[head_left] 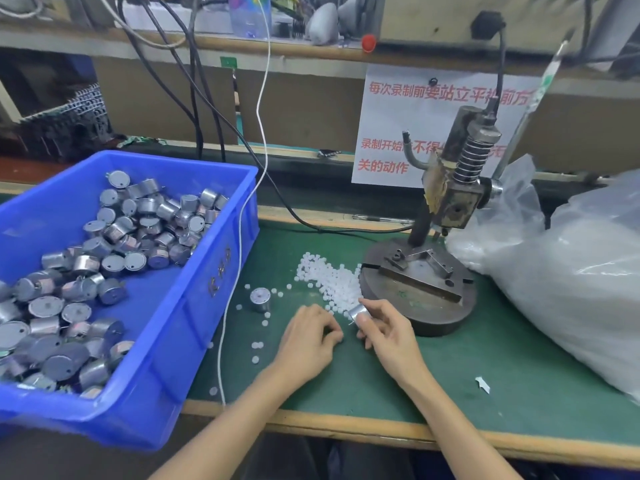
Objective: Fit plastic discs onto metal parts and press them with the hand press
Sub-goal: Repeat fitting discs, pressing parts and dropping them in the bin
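Beside press base (437, 315) edge, right hand (388, 336), metal part (357, 311)

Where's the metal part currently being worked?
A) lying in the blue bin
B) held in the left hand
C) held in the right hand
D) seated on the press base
C: the right hand grips the metal part with its fingers curled round it, just in front of the press base and not on it.
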Available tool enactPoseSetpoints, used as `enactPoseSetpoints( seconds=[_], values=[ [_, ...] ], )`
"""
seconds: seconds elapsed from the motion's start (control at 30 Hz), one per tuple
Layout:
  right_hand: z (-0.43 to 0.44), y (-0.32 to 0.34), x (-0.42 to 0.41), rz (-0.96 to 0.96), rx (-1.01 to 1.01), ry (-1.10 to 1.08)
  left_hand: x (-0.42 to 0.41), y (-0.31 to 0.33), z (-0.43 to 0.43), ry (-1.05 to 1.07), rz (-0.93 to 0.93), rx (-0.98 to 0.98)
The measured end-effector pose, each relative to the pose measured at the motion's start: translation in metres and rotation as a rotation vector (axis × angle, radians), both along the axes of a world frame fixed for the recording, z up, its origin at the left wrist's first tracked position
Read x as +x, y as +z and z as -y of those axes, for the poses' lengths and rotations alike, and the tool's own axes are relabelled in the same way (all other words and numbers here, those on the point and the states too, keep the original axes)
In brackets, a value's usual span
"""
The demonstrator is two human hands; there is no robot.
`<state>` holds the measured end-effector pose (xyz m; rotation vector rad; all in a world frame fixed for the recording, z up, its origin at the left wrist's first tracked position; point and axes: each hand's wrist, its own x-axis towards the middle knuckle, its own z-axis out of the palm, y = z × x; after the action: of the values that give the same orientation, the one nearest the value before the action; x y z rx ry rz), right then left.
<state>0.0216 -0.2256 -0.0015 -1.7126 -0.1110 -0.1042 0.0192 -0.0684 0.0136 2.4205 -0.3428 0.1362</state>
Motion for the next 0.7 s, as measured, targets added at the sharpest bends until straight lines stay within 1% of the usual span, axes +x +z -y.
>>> enactPoseSetpoints(
  seconds=[0.1, 0.2, 0.37, 0.7],
  values=[
    [0.001, -0.002, 0.002, -0.005, -0.09, 0.034, -0.001, -0.012, 0.002, 0.065, 0.058, -0.091],
    [-0.003, -0.002, 0.002, 0.025, -0.18, 0.062, 0.0, -0.014, 0.002, 0.123, 0.073, -0.128],
    [-0.006, -0.001, 0.002, 0.04, -0.218, 0.055, 0.001, -0.015, 0.001, 0.148, 0.081, -0.146],
    [-0.01, 0.003, -0.001, 0.107, -0.319, 0.036, -0.003, -0.012, -0.002, 0.311, 0.098, -0.319]
  ],
)
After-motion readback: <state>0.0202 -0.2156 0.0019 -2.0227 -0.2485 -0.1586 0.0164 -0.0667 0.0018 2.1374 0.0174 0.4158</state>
